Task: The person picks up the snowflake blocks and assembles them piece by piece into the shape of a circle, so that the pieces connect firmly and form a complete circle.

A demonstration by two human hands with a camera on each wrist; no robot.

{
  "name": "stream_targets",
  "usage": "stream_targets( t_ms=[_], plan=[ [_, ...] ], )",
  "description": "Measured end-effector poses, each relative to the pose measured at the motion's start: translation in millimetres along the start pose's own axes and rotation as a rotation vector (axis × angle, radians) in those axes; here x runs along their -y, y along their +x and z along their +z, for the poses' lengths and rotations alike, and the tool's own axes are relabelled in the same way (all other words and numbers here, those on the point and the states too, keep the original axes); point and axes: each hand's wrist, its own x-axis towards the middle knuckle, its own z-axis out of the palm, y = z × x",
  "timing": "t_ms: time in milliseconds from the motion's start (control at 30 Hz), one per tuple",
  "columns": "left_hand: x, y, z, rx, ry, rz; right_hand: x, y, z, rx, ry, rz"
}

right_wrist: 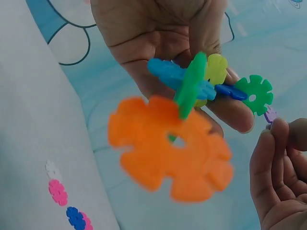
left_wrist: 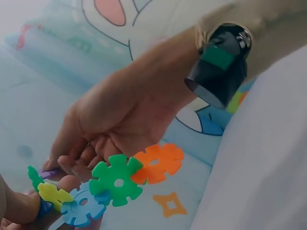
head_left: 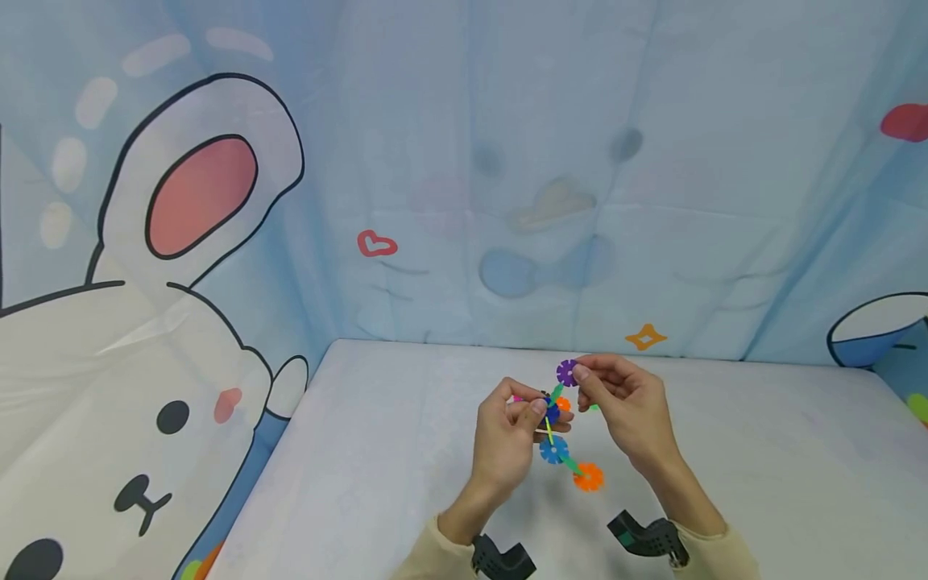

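A chain of notched plastic flower discs hangs between both hands. My left hand (head_left: 503, 439) pinches its dark blue disc (right_wrist: 231, 92) between thumb and fingers. At the upper end, my right hand (head_left: 640, 411) pinches a purple disc (head_left: 565, 373) by its edge. A green disc (right_wrist: 254, 95) joins the purple one to the dark blue one. Below the left fingers follow a yellow disc (left_wrist: 54, 195), a light blue disc (head_left: 554, 449), another green disc (left_wrist: 116, 180) and an orange disc (head_left: 589, 477) at the free end. Fingers partly cover the dark blue disc.
Loose discs lie on the white table (head_left: 406, 451): a white disc (right_wrist: 53, 170), a pink disc (right_wrist: 58, 192) and a blue disc (right_wrist: 76, 218) overlapping another pink one. Behind the hands more colour shows, including an orange piece (head_left: 563, 404). A printed blue curtain (head_left: 435, 161) stands at the back.
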Motion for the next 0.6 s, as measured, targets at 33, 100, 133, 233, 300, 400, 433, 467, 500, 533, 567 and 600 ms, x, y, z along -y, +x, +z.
stream_targets(
  t_ms=[33,100,133,233,300,400,433,467,500,533,567,600],
  plan=[
    [0.1,-0.6,0.3,-0.006,0.018,0.031,0.2,-0.2,-0.1,0.007,0.024,0.0],
    [0.3,-1.6,0.8,-0.017,0.046,0.084,0.5,-0.6,-0.6,0.031,0.075,-0.003],
    [0.2,-2.3,1.0,-0.021,0.061,0.108,0.6,-0.8,-1.0,0.046,0.104,-0.005],
    [-0.5,-4.1,1.6,-0.027,0.087,0.166,0.7,-1.2,-2.8,0.091,0.175,-0.019],
    [-1.1,-5.1,2.0,-0.03,0.101,0.194,0.8,-1.4,-3.8,0.115,0.191,-0.03],
    [-1.9,-5.5,2.5,-0.039,0.131,0.239,1.3,-1.1,-4.9,0.134,0.189,-0.048],
    [-2.1,-5.6,2.6,-0.044,0.143,0.252,1.6,-1.0,-5.2,0.138,0.184,-0.053],
    [-2.2,-5.6,2.9,-0.05,0.151,0.264,2.0,-1.0,-5.4,0.141,0.172,-0.061],
    [-2.1,-5.6,3.2,-0.056,0.158,0.273,2.4,-1.1,-5.5,0.142,0.162,-0.07],
    [-1.8,-6.0,3.8,-0.064,0.16,0.278,2.9,-1.4,-5.7,0.139,0.148,-0.079],
    [-1.2,-6.3,4.5,-0.071,0.154,0.281,3.5,-1.8,-5.8,0.133,0.129,-0.091],
    [-0.7,-6.8,5.5,-0.078,0.141,0.283,4.0,-2.3,-5.8,0.126,0.114,-0.104]
  ],
)
